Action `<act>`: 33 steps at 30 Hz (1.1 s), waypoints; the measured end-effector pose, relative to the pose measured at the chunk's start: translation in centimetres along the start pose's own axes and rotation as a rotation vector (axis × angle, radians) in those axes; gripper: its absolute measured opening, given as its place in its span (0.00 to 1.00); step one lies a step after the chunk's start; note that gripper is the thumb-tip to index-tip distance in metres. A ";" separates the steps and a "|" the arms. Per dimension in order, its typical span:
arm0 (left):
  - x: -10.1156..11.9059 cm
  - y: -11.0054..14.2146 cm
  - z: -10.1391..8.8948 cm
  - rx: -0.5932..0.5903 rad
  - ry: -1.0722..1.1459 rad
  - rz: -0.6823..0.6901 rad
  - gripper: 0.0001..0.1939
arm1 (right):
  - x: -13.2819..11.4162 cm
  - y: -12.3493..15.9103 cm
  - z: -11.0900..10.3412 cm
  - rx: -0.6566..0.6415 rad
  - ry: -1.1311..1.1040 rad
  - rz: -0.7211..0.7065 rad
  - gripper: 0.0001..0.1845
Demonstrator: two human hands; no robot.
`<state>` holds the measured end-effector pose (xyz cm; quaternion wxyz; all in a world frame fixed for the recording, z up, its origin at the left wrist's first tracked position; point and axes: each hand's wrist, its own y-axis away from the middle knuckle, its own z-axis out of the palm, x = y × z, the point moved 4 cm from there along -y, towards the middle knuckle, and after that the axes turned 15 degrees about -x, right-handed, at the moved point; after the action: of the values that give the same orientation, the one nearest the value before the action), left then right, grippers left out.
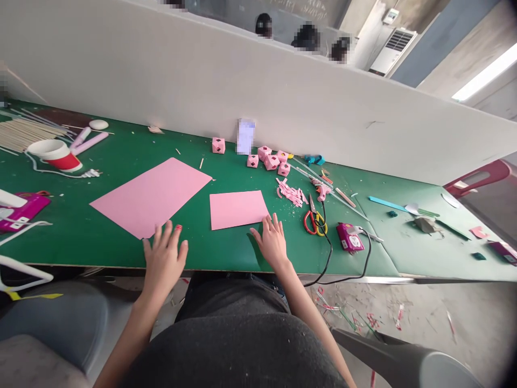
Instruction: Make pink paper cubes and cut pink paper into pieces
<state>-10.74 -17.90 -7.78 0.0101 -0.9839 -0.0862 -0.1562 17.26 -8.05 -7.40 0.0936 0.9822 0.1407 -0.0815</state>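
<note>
A large pink sheet of paper lies at a slant on the green table, left of centre. My left hand is at its near corner, fingers spread and nothing held. Right of it rests a smaller pink sheet. My right hand has its fingers extended at that sheet's lower right corner, holding nothing; whether the fingertips press on it I cannot tell. Beyond my right hand are a pile of pink paper strips, scissors with red and yellow handles, and a pink glue gun.
Several pink paper cubes sit near the white partition, beside a propped phone. A magenta power box with a black cord lies right. A red and white paper cup and wooden sticks are left.
</note>
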 end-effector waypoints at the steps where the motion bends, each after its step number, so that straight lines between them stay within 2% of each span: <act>1: 0.8 0.1 0.5 -0.018 0.006 0.087 0.32 | -0.1 0.4 0.0 0.014 -0.004 0.014 0.39; 4: 3.7 -0.5 2.4 -0.118 0.000 0.355 0.31 | -1.0 1.2 0.0 0.064 0.005 0.018 0.39; 6: 5.2 -1.3 3.5 -0.138 -0.016 0.419 0.31 | -2.1 1.4 0.1 0.094 0.017 -0.021 0.38; 9: 6.3 -2.1 4.5 -0.145 -0.035 0.455 0.30 | -4.0 1.6 0.8 0.082 -0.001 -0.170 0.33; 13: 6.5 -1.3 5.2 -0.135 -0.045 0.480 0.28 | -6.2 2.5 2.3 -0.004 -0.027 -0.409 0.29; 20: 6.6 0.1 5.9 -0.059 -0.045 0.458 0.30 | -7.9 3.0 2.2 -0.017 -0.056 -0.486 0.30; 22: 6.7 0.2 5.9 -0.034 -0.037 0.441 0.30 | -8.1 2.8 2.1 -0.024 -0.068 -0.464 0.31; 26: 7.0 0.4 5.7 -0.002 -0.005 0.404 0.28 | -7.4 2.9 2.2 0.002 -0.109 -0.328 0.32; 33: 7.0 0.5 5.4 0.023 0.141 0.389 0.26 | -4.3 3.7 1.9 0.119 -0.170 -0.074 0.28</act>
<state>-2.42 -16.97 -10.68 0.0574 -0.9684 0.1047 -0.2188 13.99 -13.08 -7.89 0.0437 0.9697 0.1631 -0.1763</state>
